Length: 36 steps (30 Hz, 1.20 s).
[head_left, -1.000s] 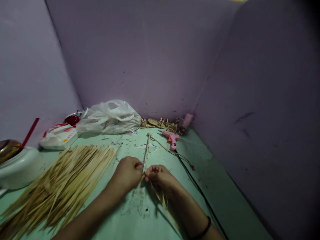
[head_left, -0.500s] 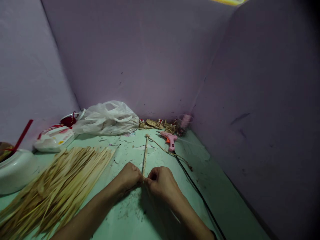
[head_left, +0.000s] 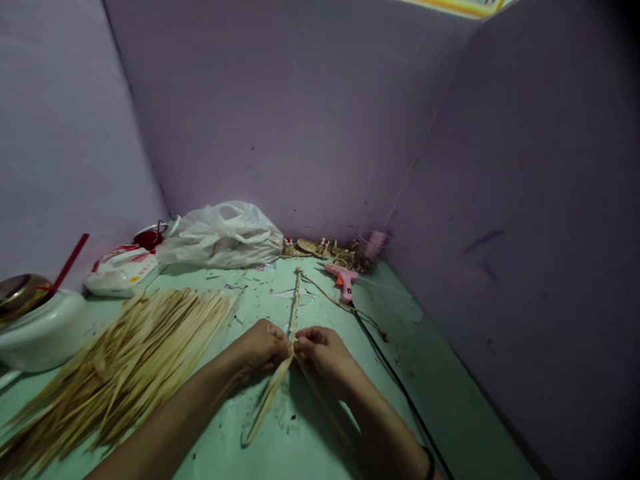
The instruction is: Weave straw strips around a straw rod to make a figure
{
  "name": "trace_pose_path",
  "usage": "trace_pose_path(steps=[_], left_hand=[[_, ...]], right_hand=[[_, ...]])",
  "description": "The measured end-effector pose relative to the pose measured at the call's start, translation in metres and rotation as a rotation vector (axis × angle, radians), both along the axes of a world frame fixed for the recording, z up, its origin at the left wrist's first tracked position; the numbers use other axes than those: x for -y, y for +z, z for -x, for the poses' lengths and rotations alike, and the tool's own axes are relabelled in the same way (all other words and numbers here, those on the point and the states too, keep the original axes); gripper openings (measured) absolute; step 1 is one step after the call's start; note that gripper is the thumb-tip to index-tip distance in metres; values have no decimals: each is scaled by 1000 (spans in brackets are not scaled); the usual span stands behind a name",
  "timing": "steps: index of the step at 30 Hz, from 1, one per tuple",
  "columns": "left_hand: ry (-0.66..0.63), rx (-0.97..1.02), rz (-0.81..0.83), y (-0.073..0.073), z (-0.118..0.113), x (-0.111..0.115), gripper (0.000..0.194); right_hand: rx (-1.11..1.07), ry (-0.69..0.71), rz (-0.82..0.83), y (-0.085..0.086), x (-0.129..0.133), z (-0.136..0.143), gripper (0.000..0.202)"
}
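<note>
A thin braid of pale dried leaf strips [head_left: 297, 303] runs from a knot near the middle of the green table toward me. My left hand [head_left: 265, 343] pinches the near end of the braid from the left. Close beside it, my right hand [head_left: 320, 347] has its thumb and fingers closed on strips at the same spot. Below the hands a loose leaf strip [head_left: 269, 400] hangs toward the table, with another, blurred one under my right hand. To the left lies a wide spread of dried leaf strips [head_left: 135, 360].
A pink glue gun [head_left: 343, 280] lies right of the braid, its black cord [head_left: 390, 367] running toward me. At the back are a white plastic bag [head_left: 225, 233] and small woven pieces [head_left: 315, 248]. A white pot [head_left: 50, 333] and a white-and-red pack [head_left: 123, 270] stand left.
Both hands have risen slightly along the braid, and loose strips now show below them. The view has shifted a little to the left.
</note>
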<state>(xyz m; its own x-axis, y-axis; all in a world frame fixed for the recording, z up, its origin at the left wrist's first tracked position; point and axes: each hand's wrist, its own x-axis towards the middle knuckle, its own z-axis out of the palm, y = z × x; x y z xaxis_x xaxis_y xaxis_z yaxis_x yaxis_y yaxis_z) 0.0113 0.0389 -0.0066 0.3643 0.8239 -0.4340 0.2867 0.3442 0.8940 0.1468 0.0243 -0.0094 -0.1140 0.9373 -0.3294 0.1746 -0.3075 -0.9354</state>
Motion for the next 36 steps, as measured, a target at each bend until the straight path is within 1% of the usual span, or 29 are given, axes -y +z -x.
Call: trace_pose_path(steps=[1, 2, 3, 6, 8, 11, 14, 16, 17, 19, 21, 23, 24, 25, 26, 28, 31, 34, 36], left_hand=[[0, 9, 5, 0, 0, 0, 4], [4, 19, 14, 0, 0, 0, 4], [6, 24, 21, 0, 0, 0, 3], [-7, -34, -23, -2, 0, -1, 3], [-34, -126, -94, -2, 0, 0, 5], [-106, -256, -193, 2, 4, 0, 10], [-195, -326, -185, 11, 17, -5, 12], [-202, -368, -183, 19, 32, -12, 13], [-166, -388, -205, 23, 42, -17, 15], [-31, -441, -259, 31, 64, -27, 16], [185, -542, -347, 38, 86, -35, 16], [356, -662, -447, 43, 104, -40, 18], [407, -718, -486, 45, 110, -41, 19], [425, -766, -512, 46, 114, -41, 20], [420, -804, -527, 46, 116, -40, 21], [364, -850, -549, 44, 112, -38, 21], [261, -968, -571, 36, 96, -34, 18], [250, -1188, -511, 25, 81, -32, 19], [251, -1274, -493, 18, 74, -32, 22]], right_hand=[[-73, 40, 85, -1, -1, 1, 9], [-112, 76, 135, -3, -1, 2, 8], [-120, 103, 148, -6, -2, 3, 9], [-67, 128, 70, -16, -5, 1, 13], [-60, 132, 55, -21, -7, -1, 10], [-62, 97, 51, -24, -8, -2, 6], [-65, 82, 42, -23, -7, 0, 9], [-65, 84, 46, -21, -6, 1, 9], [-64, 83, 51, -19, -5, 2, 9], [-65, 77, 64, -17, -4, 2, 9], [-60, 71, 76, -15, -3, 3, 10], [-61, 68, 93, -13, -2, 3, 11], [-65, 70, 104, -13, -2, 3, 12], [-69, 75, 114, -13, -2, 3, 14], [-73, 83, 120, -13, -2, 3, 15], [-77, 100, 122, -14, -2, 3, 16], [-84, 110, 115, -17, -2, 3, 16], [-87, 107, 93, -18, -3, 3, 16], [-86, 103, 82, -18, -3, 3, 15]])
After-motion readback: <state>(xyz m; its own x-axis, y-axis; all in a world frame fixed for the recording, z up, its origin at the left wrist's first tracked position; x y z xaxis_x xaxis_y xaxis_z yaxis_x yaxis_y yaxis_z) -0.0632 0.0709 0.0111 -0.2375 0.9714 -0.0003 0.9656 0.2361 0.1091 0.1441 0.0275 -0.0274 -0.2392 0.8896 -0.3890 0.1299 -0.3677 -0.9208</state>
